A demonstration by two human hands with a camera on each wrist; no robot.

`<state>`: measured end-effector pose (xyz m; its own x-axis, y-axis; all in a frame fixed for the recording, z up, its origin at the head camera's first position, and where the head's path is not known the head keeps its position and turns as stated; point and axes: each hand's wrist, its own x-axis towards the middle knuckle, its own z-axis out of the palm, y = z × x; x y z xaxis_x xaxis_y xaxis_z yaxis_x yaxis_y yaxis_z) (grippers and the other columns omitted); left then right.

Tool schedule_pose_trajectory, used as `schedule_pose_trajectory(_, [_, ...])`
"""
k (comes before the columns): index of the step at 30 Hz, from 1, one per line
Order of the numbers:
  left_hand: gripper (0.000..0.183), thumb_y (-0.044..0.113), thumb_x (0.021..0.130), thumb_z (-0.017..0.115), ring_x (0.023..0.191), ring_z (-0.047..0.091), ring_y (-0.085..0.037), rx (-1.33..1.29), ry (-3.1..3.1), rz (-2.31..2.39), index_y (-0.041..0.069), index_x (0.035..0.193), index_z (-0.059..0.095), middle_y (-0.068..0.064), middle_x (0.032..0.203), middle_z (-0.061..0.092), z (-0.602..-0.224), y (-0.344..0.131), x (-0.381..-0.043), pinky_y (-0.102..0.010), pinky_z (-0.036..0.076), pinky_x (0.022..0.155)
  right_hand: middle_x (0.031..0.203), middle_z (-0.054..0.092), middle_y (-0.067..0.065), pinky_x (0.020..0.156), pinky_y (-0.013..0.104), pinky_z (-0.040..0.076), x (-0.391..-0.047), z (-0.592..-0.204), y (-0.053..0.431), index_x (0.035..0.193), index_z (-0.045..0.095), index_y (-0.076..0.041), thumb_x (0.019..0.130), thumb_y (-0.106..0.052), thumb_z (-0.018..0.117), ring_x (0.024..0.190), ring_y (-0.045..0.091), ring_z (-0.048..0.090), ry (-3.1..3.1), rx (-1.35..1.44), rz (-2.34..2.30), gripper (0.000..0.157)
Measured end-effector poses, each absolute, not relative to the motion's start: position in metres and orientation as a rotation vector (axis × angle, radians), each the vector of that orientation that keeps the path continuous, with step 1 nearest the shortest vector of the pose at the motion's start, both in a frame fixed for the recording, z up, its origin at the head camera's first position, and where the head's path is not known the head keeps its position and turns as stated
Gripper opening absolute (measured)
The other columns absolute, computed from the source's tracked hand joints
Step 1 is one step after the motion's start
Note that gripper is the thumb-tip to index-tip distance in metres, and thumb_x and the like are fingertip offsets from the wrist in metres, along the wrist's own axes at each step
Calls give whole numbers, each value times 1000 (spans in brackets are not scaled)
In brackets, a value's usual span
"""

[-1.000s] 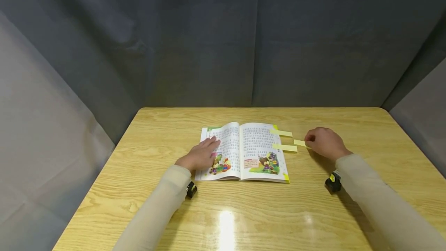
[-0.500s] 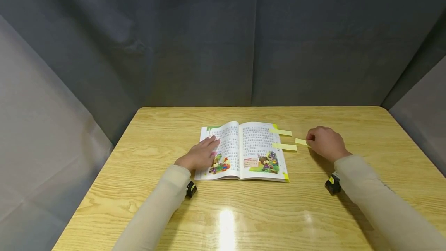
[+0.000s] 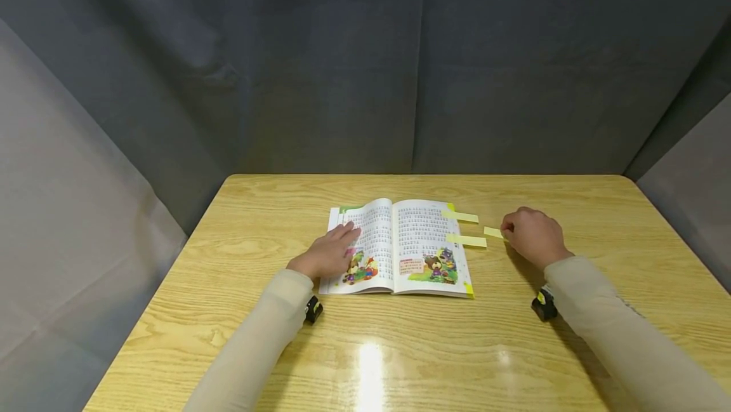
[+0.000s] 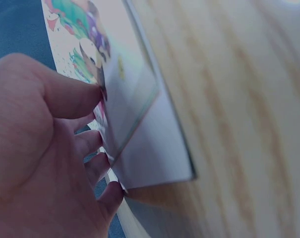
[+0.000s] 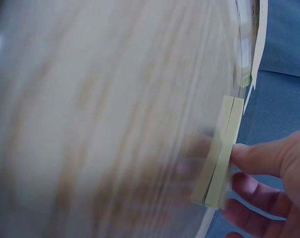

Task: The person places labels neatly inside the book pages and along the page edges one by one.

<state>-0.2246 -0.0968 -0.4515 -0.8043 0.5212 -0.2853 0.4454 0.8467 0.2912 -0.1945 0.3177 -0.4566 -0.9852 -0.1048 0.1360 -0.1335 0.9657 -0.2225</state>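
An open picture book point(image 3: 422, 228) lies on the table with printed text and cartoon animals on both pages. My left hand point(image 3: 328, 253) rests on its left page, fingers spread; in the left wrist view my left hand point(image 4: 55, 134) touches the page near the book's corner. Two pale yellow sticky strips point(image 3: 466, 241) stick out past the right page's edge. Right of them, my right hand point(image 3: 533, 234) pinches the end of a narrow yellow sticky note pad point(image 3: 493, 232). The right wrist view shows the thumb against the pad point(image 5: 224, 153), low at the glossy tabletop.
The wooden table point(image 3: 400, 348) has a shiny surface with light reflections. A dark grey curtain point(image 3: 331, 69) hangs behind it, and lighter cloth point(image 3: 68, 209) hangs at the left side. A small black camera point(image 3: 544, 305) sits at the right wrist.
My right hand and the sticky note pad have shifted very slightly to the right. My left hand has stayed in place on the page.
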Motion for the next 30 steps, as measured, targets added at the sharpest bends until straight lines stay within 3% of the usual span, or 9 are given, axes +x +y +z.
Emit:
schedule_pose_trajectory(5, [56, 24, 106, 37, 157, 14, -30, 718, 2661, 304, 15, 159, 23, -8, 169, 14, -453, -97, -225, -50, 18, 127, 94, 71, 19, 54, 42, 54, -194, -457, 316, 93, 77, -6, 90, -10, 68, 71, 26, 66, -3004, 178, 346, 11])
schedule_pose_trajectory(14, [56, 24, 106, 35, 157, 13, -28, 719, 2667, 292, 17, 160, 21, -6, 169, 13, -456, -97, -227, -49, 18, 128, 84, 66, 17, 47, 37, 48, -193, -455, 312, 86, 74, -4, 89, -7, 68, 61, 21, 60, -2966, 207, 278, 8])
schedule_pose_trajectory(21, [56, 24, 106, 36, 157, 14, -29, 722, 2669, 286, 16, 159, 22, -7, 169, 14, -452, -97, -226, -49, 19, 128, 75, 60, 13, 47, 37, 46, -197, -453, 310, 80, 66, -2, 91, -6, 59, 59, 20, 56, -3043, 184, 241, 13])
schedule_pose_trajectory(24, [56, 23, 106, 37, 157, 14, -29, 721, 2668, 300, 15, 159, 23, -8, 169, 15, -453, -97, -226, -50, 19, 127, 75, 61, 13, 48, 35, 45, -199, -453, 310, 84, 63, -1, 93, -6, 55, 60, 21, 55, -3105, 175, 264, 13])
schedule_pose_trajectory(30, [56, 24, 106, 36, 157, 13, -29, 716, 2663, 297, 16, 160, 22, -7, 169, 14, -453, -97, -226, -51, 19, 127, 94, 68, 22, 60, 43, 54, -202, -452, 310, 103, 64, 6, 94, -3, 52, 75, 30, 65, -3196, 167, 365, 17])
